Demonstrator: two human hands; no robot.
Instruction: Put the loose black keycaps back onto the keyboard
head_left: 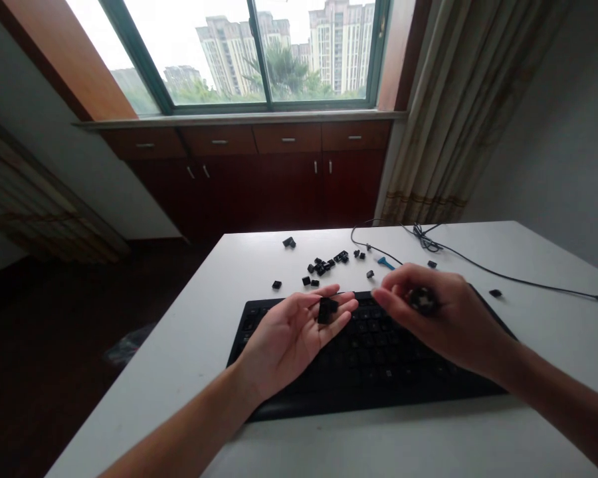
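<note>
Black keycaps [323, 310], a little cluster of them, sit right on the fingers of the left hand [296, 332], and that hand is palm up, fingers spread out, just above the keyboard [329, 388]! Over to the right hand [438, 315], and it's curled snugly round a dark, round-ended object [423, 301] with a lighter pattern on its end; thumb and forefinger come close together at the front, though whether they pinch anything else I cannot tell. Both hands cover parts of that dark keyboard, lying flat on the white table [179, 378].

Just beyond its far edge, loose black pieces [320, 267] are scattered, thickest in a pile near the middle, with strays out to both sides. A small blue tool [385, 263] lies near the right fingertips, partly hidden, and past it runs a black cable [428, 244], bunched in a loop and trailing off right.

Further out, reddish-brown cabinets [259, 189] line the wall beneath a window [268, 79], a patterned curtain [433, 133] hanging at its right, pale towers [229, 56] rising outside!
</note>
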